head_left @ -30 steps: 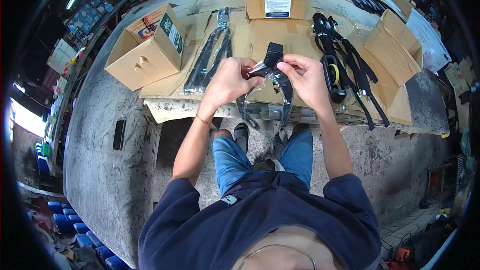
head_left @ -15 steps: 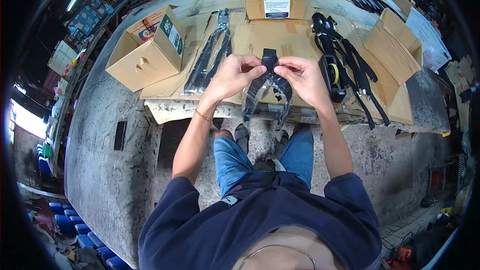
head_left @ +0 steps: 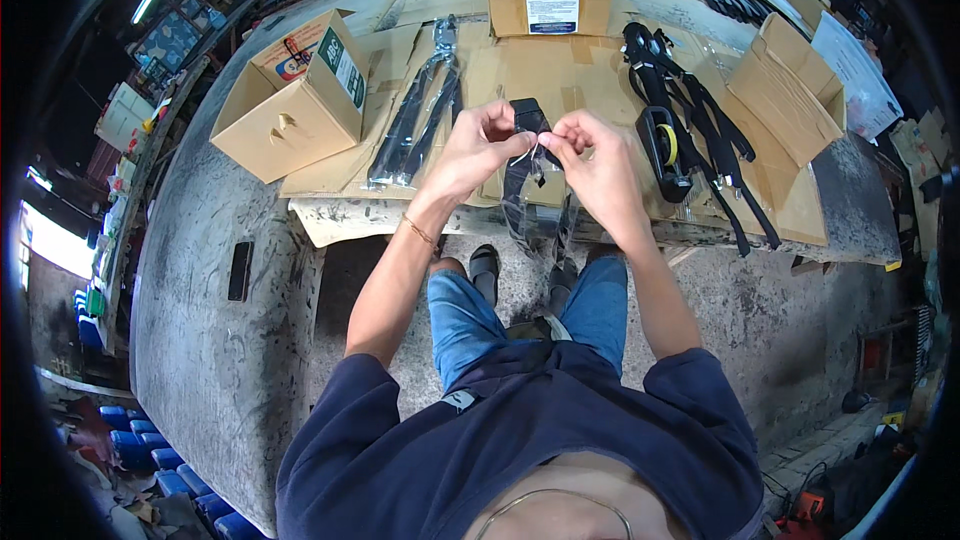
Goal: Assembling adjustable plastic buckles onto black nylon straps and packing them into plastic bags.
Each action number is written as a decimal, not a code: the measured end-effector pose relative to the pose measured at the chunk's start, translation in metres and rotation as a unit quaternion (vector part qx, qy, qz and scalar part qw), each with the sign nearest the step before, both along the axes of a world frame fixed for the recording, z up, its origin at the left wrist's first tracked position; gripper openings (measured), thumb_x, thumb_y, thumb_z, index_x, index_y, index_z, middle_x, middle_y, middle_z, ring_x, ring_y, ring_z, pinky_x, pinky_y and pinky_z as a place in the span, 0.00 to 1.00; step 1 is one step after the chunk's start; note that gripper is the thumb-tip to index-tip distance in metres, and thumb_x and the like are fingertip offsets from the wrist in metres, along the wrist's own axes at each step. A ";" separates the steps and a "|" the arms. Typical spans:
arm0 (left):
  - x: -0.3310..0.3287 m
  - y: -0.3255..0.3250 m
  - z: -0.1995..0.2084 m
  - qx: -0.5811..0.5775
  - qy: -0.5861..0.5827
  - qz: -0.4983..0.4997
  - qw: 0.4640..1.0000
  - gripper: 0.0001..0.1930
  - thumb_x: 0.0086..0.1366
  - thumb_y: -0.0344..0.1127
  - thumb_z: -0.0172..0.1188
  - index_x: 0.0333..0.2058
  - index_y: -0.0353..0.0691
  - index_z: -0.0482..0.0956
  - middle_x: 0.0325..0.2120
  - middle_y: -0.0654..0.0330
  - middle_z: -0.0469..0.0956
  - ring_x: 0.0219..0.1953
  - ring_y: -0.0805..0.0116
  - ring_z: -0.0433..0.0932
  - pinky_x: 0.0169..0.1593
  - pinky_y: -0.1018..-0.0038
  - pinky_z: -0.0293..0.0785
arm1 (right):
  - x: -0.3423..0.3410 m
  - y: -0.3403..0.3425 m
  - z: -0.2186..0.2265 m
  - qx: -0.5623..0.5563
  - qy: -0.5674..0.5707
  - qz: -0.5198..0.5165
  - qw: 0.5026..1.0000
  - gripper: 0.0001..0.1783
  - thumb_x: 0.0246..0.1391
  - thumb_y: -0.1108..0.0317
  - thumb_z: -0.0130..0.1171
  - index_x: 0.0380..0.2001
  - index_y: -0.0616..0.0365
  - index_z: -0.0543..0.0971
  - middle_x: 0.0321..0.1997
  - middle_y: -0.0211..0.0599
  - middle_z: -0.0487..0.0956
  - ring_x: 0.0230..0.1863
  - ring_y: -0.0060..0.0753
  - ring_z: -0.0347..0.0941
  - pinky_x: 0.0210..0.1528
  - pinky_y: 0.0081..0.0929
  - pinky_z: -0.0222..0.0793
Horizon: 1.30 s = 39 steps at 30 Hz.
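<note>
A black strap in clear plastic wrap (head_left: 515, 190) hangs over the near side of the table, its two lengths trailing downward. My left hand (head_left: 477, 152) pinches it just below its dark top end, thumb against fingers. Close beside, my right hand (head_left: 600, 168) is closed at the same spot, its thumb and fingertips pinching the wrap. The two thumbs almost meet. Left of my hands lies another wrapped black strap (head_left: 418, 120) on cardboard. To the right, a pile of loose black straps (head_left: 690, 105) lies next to a black tape dispenser (head_left: 664, 155) with a yellow-rimmed roll.
Cardboard (head_left: 560, 70) covers the tabletop. Open cardboard boxes stand around it: a left box (head_left: 290, 135), a far box (head_left: 500, 5) and a right box (head_left: 780, 100). A phone (head_left: 240, 271) rests on the grey surface at left. My legs are close under the table's near edge.
The strap's top end has tilted and shifted slightly left. My right hand has moved left and turned inward, bringing its fingertips close to my left thumb.
</note>
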<state>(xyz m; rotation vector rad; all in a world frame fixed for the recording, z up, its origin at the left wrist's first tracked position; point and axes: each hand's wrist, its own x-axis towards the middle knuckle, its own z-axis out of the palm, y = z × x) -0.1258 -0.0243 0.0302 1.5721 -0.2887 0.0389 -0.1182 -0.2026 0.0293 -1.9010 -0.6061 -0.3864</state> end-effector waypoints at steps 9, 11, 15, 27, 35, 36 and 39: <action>-0.004 -0.006 -0.005 -0.023 -0.038 0.051 0.998 0.12 0.56 0.23 0.61 0.22 0.42 0.65 0.22 0.72 0.69 0.27 0.84 0.66 0.32 0.83 0.63 | -0.014 0.010 -0.005 0.022 -0.044 0.000 0.999 0.07 0.47 0.74 0.62 0.31 0.64 0.77 0.29 0.44 0.78 0.27 0.39 0.76 0.31 0.30 0.71; -0.005 -0.007 -0.005 -0.027 -0.039 0.058 0.997 0.13 0.56 0.23 0.61 0.21 0.42 0.65 0.22 0.72 0.68 0.27 0.84 0.65 0.32 0.84 0.63 | -0.015 0.012 -0.002 0.006 -0.067 -0.020 0.998 0.05 0.47 0.76 0.60 0.30 0.62 0.77 0.28 0.42 0.77 0.29 0.40 0.76 0.32 0.32 0.71; -0.007 -0.006 -0.006 -0.030 -0.041 0.076 0.996 0.12 0.56 0.24 0.61 0.21 0.41 0.66 0.22 0.72 0.69 0.27 0.84 0.66 0.31 0.84 0.62 | -0.014 0.020 -0.015 -0.009 -0.133 -0.049 0.990 0.05 0.46 0.76 0.60 0.30 0.60 0.77 0.28 0.41 0.76 0.29 0.43 0.74 0.32 0.35 0.69; 0.001 0.006 -0.021 -0.152 0.082 0.070 0.982 0.04 0.60 0.28 0.60 0.28 0.39 0.74 0.25 0.66 0.75 0.27 0.82 0.70 0.30 0.84 0.65 | -0.023 0.036 -0.029 -0.019 -0.263 -0.075 0.962 0.14 0.45 0.78 0.61 0.39 0.60 0.79 0.35 0.39 0.73 0.33 0.39 0.68 0.31 0.33 0.68; -0.001 0.005 -0.012 -0.165 0.104 0.066 0.979 0.02 0.59 0.28 0.62 0.29 0.38 0.78 0.23 0.67 0.76 0.24 0.83 0.70 0.27 0.85 0.65 | -0.027 0.033 -0.033 -0.063 -0.258 -0.083 0.961 0.15 0.44 0.78 0.61 0.40 0.61 0.79 0.36 0.38 0.71 0.34 0.39 0.66 0.37 0.34 0.66; -0.001 0.005 -0.010 -0.133 0.106 0.065 0.983 0.02 0.59 0.27 0.61 0.30 0.37 0.77 0.26 0.65 0.77 0.28 0.81 0.73 0.31 0.84 0.68 | -0.027 0.031 -0.033 -0.080 -0.263 -0.083 0.958 0.16 0.44 0.78 0.61 0.40 0.61 0.79 0.36 0.38 0.71 0.34 0.39 0.65 0.38 0.35 0.65; -0.001 0.003 -0.009 -0.059 0.045 0.089 0.993 0.02 0.58 0.28 0.62 0.29 0.35 0.79 0.25 0.65 0.78 0.28 0.81 0.73 0.32 0.84 0.68 | -0.027 0.029 -0.033 -0.049 -0.216 -0.039 0.974 0.15 0.45 0.75 0.62 0.40 0.61 0.79 0.38 0.40 0.72 0.39 0.41 0.67 0.44 0.36 0.65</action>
